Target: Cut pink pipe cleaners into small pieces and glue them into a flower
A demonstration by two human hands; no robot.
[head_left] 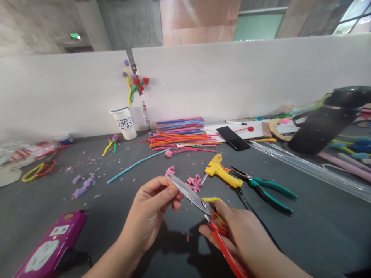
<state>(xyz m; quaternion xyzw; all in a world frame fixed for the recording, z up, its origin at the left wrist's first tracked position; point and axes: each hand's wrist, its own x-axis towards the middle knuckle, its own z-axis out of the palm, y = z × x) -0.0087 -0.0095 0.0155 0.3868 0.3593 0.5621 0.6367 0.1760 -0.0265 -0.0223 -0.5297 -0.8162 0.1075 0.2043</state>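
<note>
My left hand (153,210) is closed in a pinch, with a small pink pipe cleaner piece (170,170) showing just past the fingertips. Most of what lies between those fingers is hidden. My right hand (240,231) grips scissors (189,193) with one red and one yellow handle. Their blades look nearly closed and point up and left, the tip beside my left fingertips. Behind the blades lies a small heap of cut pink pipe cleaner bits (194,183). A pink pipe cleaner with a curled ball end (168,153) rests farther back.
A yellow glue gun (223,172) and green-handled pliers (263,188) lie to the right. Behind are bundled pipe cleaners (176,135), a phone (232,138), a paper cup (124,123) and a black jug (324,119). A purple power strip (55,243) sits front left, purple scraps (84,187) beyond it.
</note>
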